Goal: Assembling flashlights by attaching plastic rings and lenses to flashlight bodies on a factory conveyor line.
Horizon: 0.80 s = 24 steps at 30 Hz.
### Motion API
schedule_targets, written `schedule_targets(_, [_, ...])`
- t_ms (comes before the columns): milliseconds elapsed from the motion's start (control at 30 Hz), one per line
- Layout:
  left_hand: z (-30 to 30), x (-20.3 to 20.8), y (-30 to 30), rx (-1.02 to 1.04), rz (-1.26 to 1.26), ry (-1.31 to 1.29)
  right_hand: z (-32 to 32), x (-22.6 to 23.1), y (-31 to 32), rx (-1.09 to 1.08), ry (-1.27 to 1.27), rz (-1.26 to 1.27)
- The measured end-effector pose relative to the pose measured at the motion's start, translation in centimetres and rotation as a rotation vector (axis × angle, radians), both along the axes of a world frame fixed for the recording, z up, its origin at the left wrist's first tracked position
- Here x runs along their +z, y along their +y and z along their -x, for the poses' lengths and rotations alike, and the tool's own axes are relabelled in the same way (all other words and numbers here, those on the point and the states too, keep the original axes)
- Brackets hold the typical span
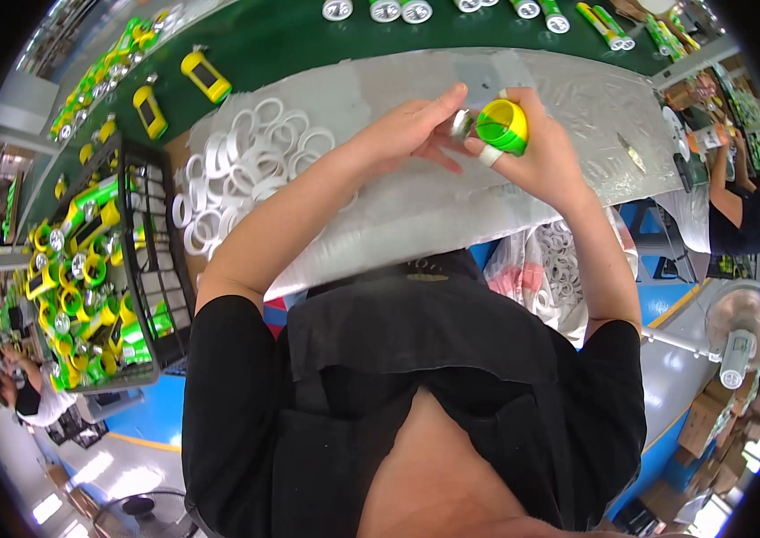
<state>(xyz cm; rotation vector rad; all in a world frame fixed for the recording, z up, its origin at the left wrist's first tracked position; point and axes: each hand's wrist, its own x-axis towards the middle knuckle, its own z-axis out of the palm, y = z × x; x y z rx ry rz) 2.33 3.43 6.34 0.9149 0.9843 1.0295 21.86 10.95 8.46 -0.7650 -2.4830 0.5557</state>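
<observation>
My right hand (541, 152) is closed around a yellow and green flashlight body (503, 125), its round yellow mouth tilted up. White bands wrap the thumb and a finger of that hand. Just left of the mouth is a small silver lamp head (461, 124); whether it hangs from the body or touches my left fingers is not clear. My left hand (420, 130) is beside it, thumb and fingers stretched apart. On the grey, plastic-covered table (380, 215) a loose heap of white rings (241, 170) lies left of my left forearm.
At left stands a black basket (151, 260) full of yellow and green flashlights. Beyond the table runs a green conveyor belt (281, 45) bearing more flashlights. A bag of white rings (559, 269) is below the table's near edge. A fan (740, 332) and a co-worker (747, 206) are at right.
</observation>
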Motion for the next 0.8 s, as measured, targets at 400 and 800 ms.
schedule_targets(400, [0.3,-1.6,-10.2,0.473,-0.859,0.628,5.0,-4.0,-10.3,0.314,0.449,1.183])
schedule_targets(800, [1.9,-6.8,-2.3,0.569,-0.57,1.125,2.7,-5.6,-8.7,0.099,0.756,1.287])
